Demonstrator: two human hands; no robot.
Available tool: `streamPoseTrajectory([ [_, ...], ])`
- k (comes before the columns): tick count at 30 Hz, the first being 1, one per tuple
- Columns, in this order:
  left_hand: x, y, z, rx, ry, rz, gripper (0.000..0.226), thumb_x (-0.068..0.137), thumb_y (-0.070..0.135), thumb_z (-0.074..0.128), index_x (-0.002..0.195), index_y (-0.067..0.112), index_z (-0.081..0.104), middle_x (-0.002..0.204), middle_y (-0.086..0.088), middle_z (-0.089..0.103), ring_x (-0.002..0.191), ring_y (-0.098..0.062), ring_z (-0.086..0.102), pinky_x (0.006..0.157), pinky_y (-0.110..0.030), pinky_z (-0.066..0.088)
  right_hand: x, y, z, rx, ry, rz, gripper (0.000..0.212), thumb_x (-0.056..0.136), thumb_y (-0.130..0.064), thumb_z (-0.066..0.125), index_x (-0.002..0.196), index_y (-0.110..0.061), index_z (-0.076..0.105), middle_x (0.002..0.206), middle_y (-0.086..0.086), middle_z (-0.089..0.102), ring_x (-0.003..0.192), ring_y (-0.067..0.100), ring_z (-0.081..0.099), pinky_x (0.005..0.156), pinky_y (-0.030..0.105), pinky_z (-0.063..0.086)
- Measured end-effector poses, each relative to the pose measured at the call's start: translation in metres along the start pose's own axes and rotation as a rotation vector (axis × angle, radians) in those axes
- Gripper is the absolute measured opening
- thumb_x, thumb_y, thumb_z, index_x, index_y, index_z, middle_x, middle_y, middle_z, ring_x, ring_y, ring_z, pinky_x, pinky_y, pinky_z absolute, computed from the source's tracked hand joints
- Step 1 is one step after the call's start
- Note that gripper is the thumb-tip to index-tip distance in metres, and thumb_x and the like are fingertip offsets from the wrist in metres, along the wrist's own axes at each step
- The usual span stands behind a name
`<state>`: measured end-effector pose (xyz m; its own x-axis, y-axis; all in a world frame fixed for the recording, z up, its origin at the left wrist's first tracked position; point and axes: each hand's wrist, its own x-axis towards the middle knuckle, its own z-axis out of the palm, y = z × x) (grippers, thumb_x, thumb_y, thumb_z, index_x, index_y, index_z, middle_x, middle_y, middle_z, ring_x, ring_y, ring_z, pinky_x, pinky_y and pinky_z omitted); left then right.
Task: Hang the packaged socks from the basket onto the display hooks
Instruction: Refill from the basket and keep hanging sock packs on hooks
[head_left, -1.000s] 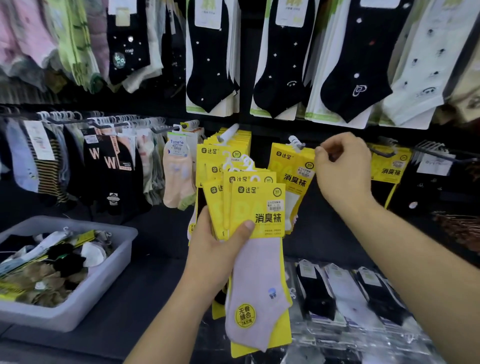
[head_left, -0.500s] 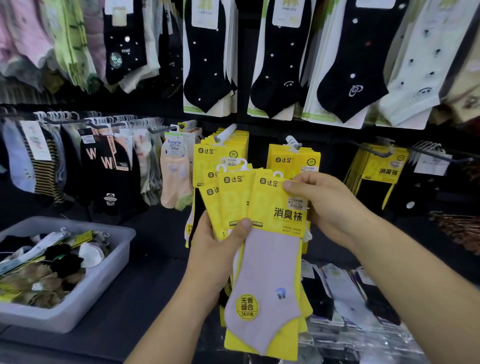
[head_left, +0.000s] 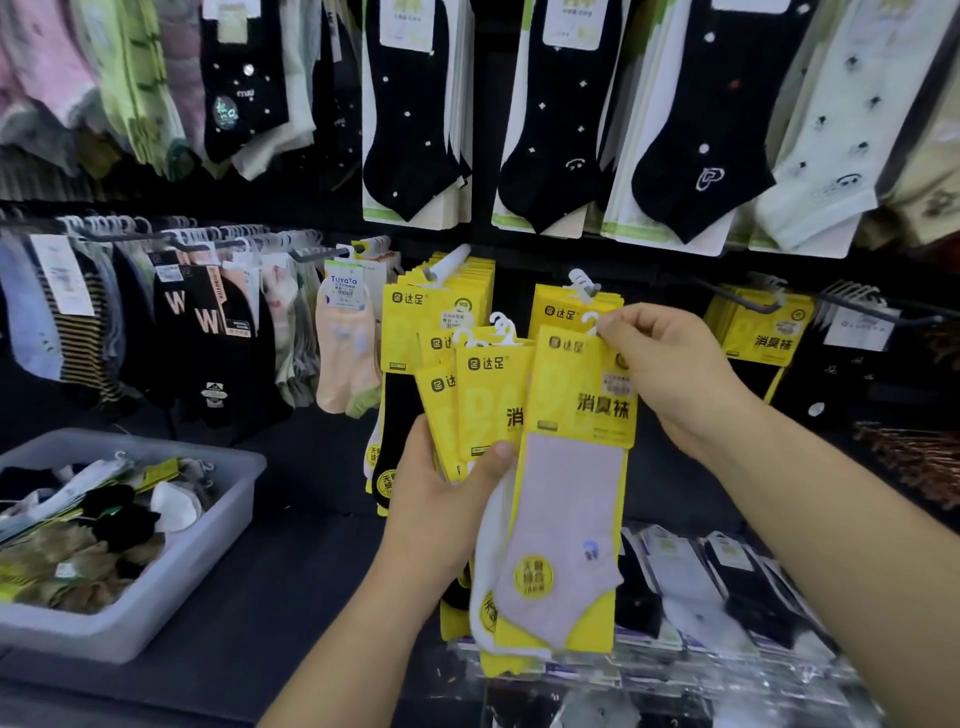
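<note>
Right hand (head_left: 670, 374) pinches front pack (head_left: 576, 467) (hook (head_left: 582, 283) seemingly behind).

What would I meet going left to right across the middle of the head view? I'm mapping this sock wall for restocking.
Grey basket → black "W" socks → peach Tuyaya socks → left hand holding fanned yellow packs → right hand → yellow packs on the far hook.

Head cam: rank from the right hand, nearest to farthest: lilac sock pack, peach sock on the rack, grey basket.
1. Lilac sock pack: pinched at its top by the right hand.
2. Peach sock: hanging on the rack, left of the yellow packs.
3. Grey basket: far lower left.
</note>
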<state>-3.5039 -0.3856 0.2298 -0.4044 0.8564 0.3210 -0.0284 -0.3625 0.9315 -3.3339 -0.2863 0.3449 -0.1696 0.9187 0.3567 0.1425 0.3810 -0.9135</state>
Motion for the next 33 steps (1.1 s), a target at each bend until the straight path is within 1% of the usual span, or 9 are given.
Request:
streamPoseTrajectory([
  [4,0.001,-0.001,-0.004,0.04,0.013,0.009,0.03,0.093,0.017,0.08,0.113,0.03,0.062,0.102,0.019,0.079,0.094,-0.004,0.077,0.07,-0.022,0.06,0.014,-0.001,-0.001,-0.126,0.207,-0.104,0.024,0.1,-0.021,0.059,0.079,-0.024,0.07,0.087,-0.002,0.071,0.066,0.002,0.063,0.049,0.013,0.048],
  [7,0.004,0.003,-0.011,0.087,0.023,0.039,0.031,0.092,0.02,0.08,0.114,0.034,0.062,0.105,0.021,0.078,0.097,-0.002,0.076,0.078,-0.027,0.061,0.025,-0.004,-0.003,-0.239,0.269,-0.178,0.023,0.099,-0.02,0.058,0.08,-0.027,0.068,0.075,-0.01,0.064,0.05,-0.011,0.054,0.041,0.008,0.038],
  [14,0.005,0.012,-0.021,0.064,0.033,0.046,0.033,0.091,0.025,0.083,0.117,0.035,0.065,0.112,0.011,0.079,0.103,-0.012,0.077,0.089,-0.047,0.062,0.033,-0.005,0.004,-0.446,0.219,-0.276,0.022,0.099,-0.022,0.058,0.079,-0.029,0.065,0.073,-0.013,0.061,0.058,-0.015,0.053,0.048,0.005,0.037],
  [16,0.004,0.013,-0.021,0.028,0.021,0.022,0.035,0.087,0.029,0.083,0.117,0.033,0.065,0.112,0.01,0.08,0.102,-0.014,0.078,0.089,-0.048,0.062,0.031,-0.002,0.004,-0.493,0.242,-0.282,0.017,0.098,-0.021,0.058,0.084,-0.024,0.067,0.08,-0.008,0.064,0.07,-0.014,0.057,0.058,0.008,0.041],
  [18,0.003,0.013,-0.019,0.006,0.008,0.002,0.036,0.086,0.031,0.085,0.117,0.032,0.065,0.111,0.01,0.081,0.102,-0.013,0.078,0.087,-0.046,0.063,0.025,0.004,0.004,-0.523,0.32,-0.269,0.009,0.097,-0.022,0.059,0.095,-0.02,0.068,0.096,0.001,0.062,0.095,0.002,0.06,0.081,0.022,0.05],
  [20,0.002,0.013,-0.018,-0.005,-0.003,-0.014,0.041,0.082,0.037,0.089,0.116,0.034,0.065,0.11,0.012,0.081,0.101,-0.011,0.078,0.084,-0.039,0.063,0.011,0.008,0.005,-0.481,0.391,-0.278,0.009,0.096,-0.028,0.06,0.099,-0.019,0.063,0.102,-0.001,0.054,0.104,0.019,0.055,0.09,0.036,0.049],
  [25,0.002,0.011,-0.013,-0.024,-0.02,-0.001,0.04,0.082,0.034,0.09,0.114,0.035,0.067,0.109,0.011,0.081,0.098,-0.01,0.079,0.074,-0.027,0.064,-0.037,0.019,0.03,-0.286,0.084,-0.146,0.041,0.082,-0.061,0.069,0.082,-0.021,0.06,0.076,-0.007,0.06,0.067,0.004,0.054,0.062,0.024,0.045],
  [29,-0.001,0.008,-0.007,-0.076,-0.019,0.0,0.045,0.075,0.034,0.092,0.113,0.033,0.068,0.108,0.009,0.081,0.099,-0.014,0.079,0.074,-0.027,0.064,-0.047,0.029,0.035,-0.129,0.008,-0.056,0.045,0.086,-0.042,0.076,0.083,0.0,0.059,0.068,0.01,0.054,0.063,0.02,0.051,0.061,0.04,0.048],
  [33,-0.002,0.007,-0.005,-0.078,-0.011,-0.028,0.04,0.085,0.04,0.084,0.12,0.027,0.067,0.113,0.013,0.08,0.105,-0.009,0.077,0.084,-0.029,0.061,-0.048,0.037,0.026,0.181,0.025,0.003,0.013,0.093,-0.031,0.071,0.094,-0.019,0.071,0.087,0.005,0.078,0.081,0.02,0.076,0.07,0.035,0.06],
])
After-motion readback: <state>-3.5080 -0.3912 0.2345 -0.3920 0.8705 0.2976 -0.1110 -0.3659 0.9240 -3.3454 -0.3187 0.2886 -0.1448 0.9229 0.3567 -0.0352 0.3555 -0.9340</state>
